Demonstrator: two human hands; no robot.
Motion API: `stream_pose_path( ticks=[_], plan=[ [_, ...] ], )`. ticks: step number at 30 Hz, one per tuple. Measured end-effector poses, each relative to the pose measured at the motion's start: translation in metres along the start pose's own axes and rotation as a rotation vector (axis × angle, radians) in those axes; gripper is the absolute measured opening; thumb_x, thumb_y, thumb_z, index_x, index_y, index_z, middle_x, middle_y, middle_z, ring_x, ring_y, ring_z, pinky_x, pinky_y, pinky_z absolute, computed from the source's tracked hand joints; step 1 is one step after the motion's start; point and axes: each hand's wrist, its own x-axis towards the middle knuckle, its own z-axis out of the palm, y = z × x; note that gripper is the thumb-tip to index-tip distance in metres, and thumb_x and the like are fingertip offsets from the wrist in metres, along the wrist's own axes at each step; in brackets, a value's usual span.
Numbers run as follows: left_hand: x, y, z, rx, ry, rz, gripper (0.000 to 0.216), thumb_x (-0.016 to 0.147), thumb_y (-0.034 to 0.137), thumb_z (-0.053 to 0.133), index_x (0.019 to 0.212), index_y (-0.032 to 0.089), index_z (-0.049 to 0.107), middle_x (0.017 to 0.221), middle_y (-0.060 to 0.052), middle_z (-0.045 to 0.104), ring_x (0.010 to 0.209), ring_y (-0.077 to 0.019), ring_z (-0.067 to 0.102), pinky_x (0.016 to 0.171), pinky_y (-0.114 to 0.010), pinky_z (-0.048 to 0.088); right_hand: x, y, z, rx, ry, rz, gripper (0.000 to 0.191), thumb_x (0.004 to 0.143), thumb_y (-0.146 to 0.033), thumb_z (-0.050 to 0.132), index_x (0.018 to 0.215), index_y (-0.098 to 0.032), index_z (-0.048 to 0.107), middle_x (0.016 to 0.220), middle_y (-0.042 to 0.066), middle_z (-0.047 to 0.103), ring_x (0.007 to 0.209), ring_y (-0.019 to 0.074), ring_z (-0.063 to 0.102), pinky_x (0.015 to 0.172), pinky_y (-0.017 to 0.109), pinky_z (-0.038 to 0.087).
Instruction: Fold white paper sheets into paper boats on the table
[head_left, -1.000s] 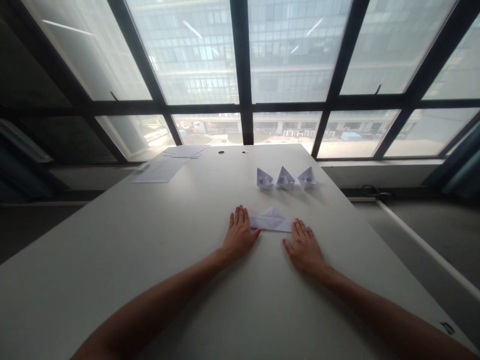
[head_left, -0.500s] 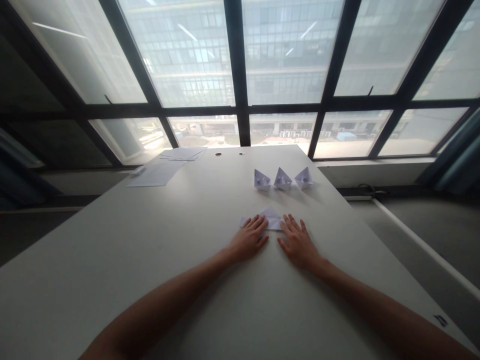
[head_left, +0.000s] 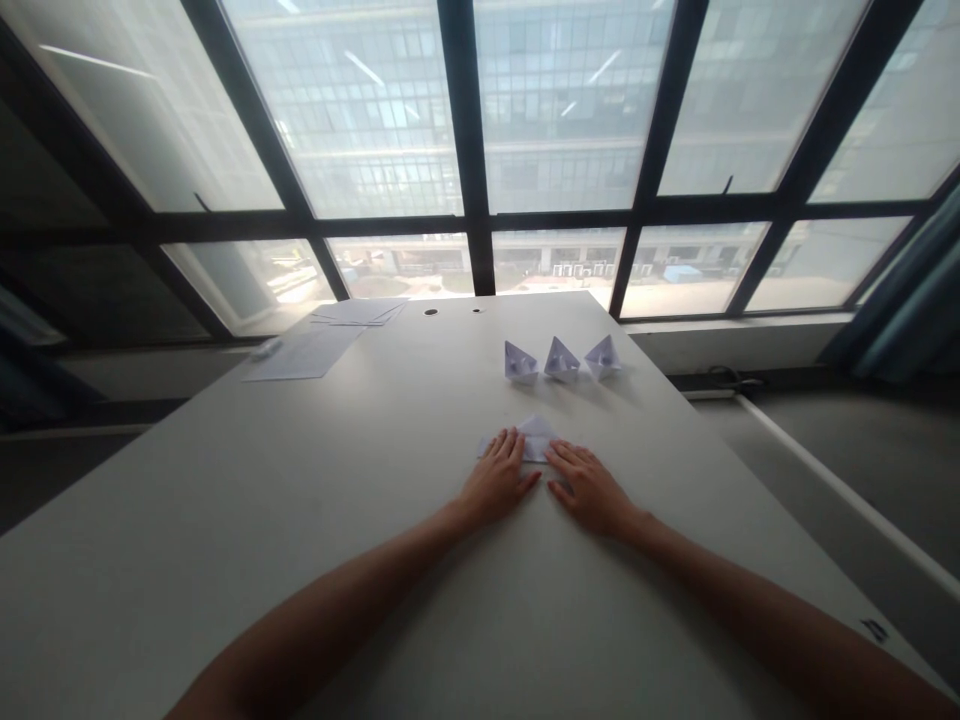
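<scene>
A folded sheet of white paper (head_left: 535, 440) lies flat on the white table, its pointed top facing away from me. My left hand (head_left: 496, 478) presses down on its left part with the fingers stretched out. Over its right part, my right hand (head_left: 589, 487) rests with fingers extended and flat. Both thumbs point inward just below the paper's near edge. The hands cover the paper's two side ends. Beyond it stand three folded paper boats, the left one (head_left: 520, 364), the middle one (head_left: 562, 361) and the right one (head_left: 603, 358), in a row.
Several flat paper sheets (head_left: 300, 355) lie at the table's far left, with a small pale object (head_left: 266, 349) by their edge. Two round holes show near the far edge of the white table (head_left: 225, 540). Large windows with dark frames (head_left: 474, 150) rise behind it.
My right hand has shifted slightly left over the paper, its fingers now closer together. My left hand stays pressed on the left part. The whole view has shifted a little.
</scene>
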Motion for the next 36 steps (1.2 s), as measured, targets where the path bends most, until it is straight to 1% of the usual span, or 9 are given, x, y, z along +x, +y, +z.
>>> stream_pose_path(
  ticks=[3, 5, 10, 14, 19, 22, 26, 31, 36],
  plan=[
    [0.001, -0.001, 0.0, -0.011, 0.023, -0.003, 0.07, 0.094, 0.052, 0.049, 0.146, 0.006, 0.036, 0.151, -0.024, 0.037, 0.144, -0.0327, 0.029, 0.116, -0.048, 0.028, 0.007, -0.004, 0.0, -0.037, 0.044, 0.032, 0.047, 0.095, -0.034, 0.049, 0.138, -0.016, 0.052, 0.144, 0.013, 0.05, 0.134, 0.0259, 0.042, 0.112, 0.042, 0.031],
    [0.001, -0.002, -0.001, -0.024, 0.032, -0.009, 0.069, 0.094, 0.051, 0.05, 0.145, 0.006, 0.037, 0.15, -0.024, 0.038, 0.143, -0.0326, 0.031, 0.116, -0.047, 0.029, 0.014, -0.006, 0.001, -0.056, 0.068, 0.063, 0.046, 0.095, -0.039, 0.05, 0.136, -0.018, 0.053, 0.142, 0.013, 0.052, 0.132, 0.0274, 0.044, 0.109, 0.043, 0.034],
    [0.003, -0.005, -0.007, -0.047, 0.055, -0.032, 0.065, 0.094, 0.046, 0.052, 0.144, 0.008, 0.038, 0.147, -0.022, 0.044, 0.14, -0.0302, 0.037, 0.115, -0.043, 0.033, 0.027, -0.008, 0.004, -0.059, 0.105, 0.108, 0.053, 0.092, -0.05, 0.056, 0.134, -0.019, 0.054, 0.139, 0.014, 0.055, 0.127, 0.0297, 0.047, 0.105, 0.045, 0.036],
    [0.003, -0.007, -0.013, -0.029, 0.054, -0.015, 0.062, 0.095, 0.047, 0.052, 0.143, 0.01, 0.04, 0.144, -0.019, 0.048, 0.138, -0.0282, 0.041, 0.113, -0.039, 0.036, 0.026, -0.007, 0.007, -0.035, 0.135, 0.133, 0.048, 0.093, -0.045, 0.055, 0.133, -0.019, 0.055, 0.136, 0.014, 0.057, 0.126, 0.028, 0.049, 0.106, 0.042, 0.036],
    [0.003, -0.006, -0.015, -0.01, 0.05, -0.016, 0.054, 0.097, 0.042, 0.051, 0.141, 0.011, 0.043, 0.142, -0.018, 0.05, 0.137, -0.0264, 0.042, 0.11, -0.038, 0.039, 0.02, -0.004, 0.002, -0.038, 0.145, 0.182, 0.041, 0.092, -0.036, 0.057, 0.129, -0.018, 0.059, 0.13, 0.013, 0.061, 0.12, 0.0268, 0.052, 0.103, 0.039, 0.038],
    [0.002, -0.005, -0.016, -0.007, 0.056, -0.014, 0.054, 0.097, 0.042, 0.051, 0.141, 0.012, 0.043, 0.142, -0.017, 0.051, 0.137, -0.026, 0.042, 0.108, -0.036, 0.041, 0.018, -0.003, -0.003, -0.032, 0.159, 0.22, 0.04, 0.091, -0.038, 0.059, 0.125, -0.018, 0.06, 0.126, 0.012, 0.063, 0.117, 0.0266, 0.053, 0.1, 0.038, 0.039],
    [0.001, -0.004, -0.018, -0.004, 0.058, -0.025, 0.055, 0.096, 0.045, 0.052, 0.14, 0.012, 0.043, 0.141, -0.016, 0.052, 0.135, -0.0252, 0.044, 0.106, -0.035, 0.043, 0.018, -0.001, -0.005, -0.003, 0.186, 0.223, 0.04, 0.089, -0.039, 0.063, 0.123, -0.02, 0.061, 0.122, 0.01, 0.065, 0.114, 0.0261, 0.055, 0.098, 0.037, 0.04],
    [0.001, -0.004, -0.023, 0.012, 0.042, -0.068, 0.051, 0.097, 0.046, 0.049, 0.138, 0.017, 0.045, 0.141, -0.014, 0.053, 0.133, -0.0238, 0.046, 0.102, -0.033, 0.046, 0.02, -0.001, -0.004, 0.048, 0.218, 0.19, 0.039, 0.09, -0.043, 0.062, 0.122, -0.02, 0.062, 0.116, 0.008, 0.067, 0.109, 0.0245, 0.056, 0.096, 0.035, 0.042],
    [0.001, -0.004, -0.029, 0.035, 0.009, -0.067, 0.052, 0.094, 0.047, 0.055, 0.136, 0.018, 0.047, 0.137, -0.013, 0.056, 0.128, -0.0226, 0.052, 0.097, -0.031, 0.049, 0.021, 0.0, -0.006, 0.034, 0.189, 0.16, 0.039, 0.088, -0.043, 0.065, 0.12, -0.021, 0.063, 0.114, 0.008, 0.067, 0.108, 0.0246, 0.056, 0.096, 0.035, 0.042]
  ],
)
